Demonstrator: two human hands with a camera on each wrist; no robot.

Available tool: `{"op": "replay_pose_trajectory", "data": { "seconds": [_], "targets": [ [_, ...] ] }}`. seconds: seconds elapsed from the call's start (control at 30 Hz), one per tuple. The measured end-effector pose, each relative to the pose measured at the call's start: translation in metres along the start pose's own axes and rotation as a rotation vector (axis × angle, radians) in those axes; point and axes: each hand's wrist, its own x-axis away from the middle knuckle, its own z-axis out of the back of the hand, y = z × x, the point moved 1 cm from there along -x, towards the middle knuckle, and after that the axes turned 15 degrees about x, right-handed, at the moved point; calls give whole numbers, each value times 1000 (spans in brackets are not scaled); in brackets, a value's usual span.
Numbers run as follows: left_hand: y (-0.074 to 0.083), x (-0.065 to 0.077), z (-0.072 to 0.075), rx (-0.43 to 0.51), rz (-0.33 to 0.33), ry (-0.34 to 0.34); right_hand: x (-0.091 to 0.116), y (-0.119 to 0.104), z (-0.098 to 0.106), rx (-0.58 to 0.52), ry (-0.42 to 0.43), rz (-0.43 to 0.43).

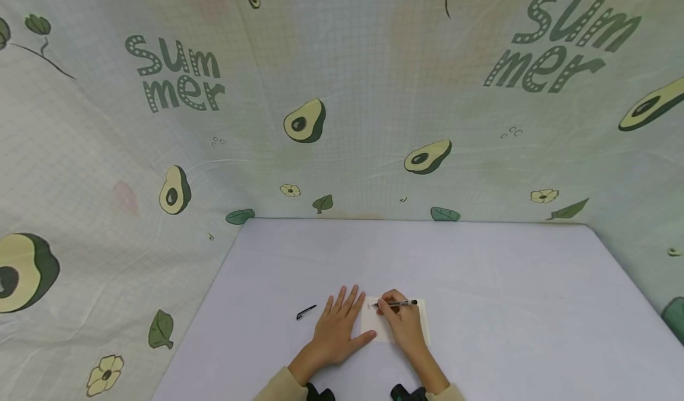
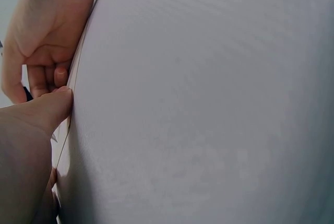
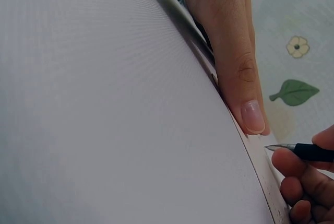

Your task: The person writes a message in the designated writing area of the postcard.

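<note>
A pale sheet of paper [image 1: 374,319] lies on the table in front of the person. My left hand [image 1: 338,334] is spread flat beside it, the thumb reaching over the paper's left edge. Between thumb and fingers, my right hand [image 1: 407,328] pinches a black pen [image 1: 408,302]. In the right wrist view the pen [image 3: 313,152] shows a pointed metal tip, close to the left thumb [image 3: 253,117]. In the head view that tip is over the upper left of the sheet, by a small faint mark. A black pen cap [image 1: 306,312] with a clip lies left of the left hand.
A white cloth covers the table [image 1: 481,282]. Behind it and at the sides hangs a pale curtain [image 1: 363,80] printed with avocados, leaves, flowers and lettering. Dark wrist devices [image 1: 408,392] show at both cuffs.
</note>
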Motion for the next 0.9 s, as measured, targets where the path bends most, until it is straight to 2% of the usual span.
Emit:
{"op": "replay_pose_trajectory", "data": {
  "seconds": [0.43,0.9],
  "targets": [
    [0,-1,0,-1,-4,9,-1,1,0,-5,13,-24],
    [-1,-1,-1,3,2,3,0,1,0,18,26,0]
  ]
}}
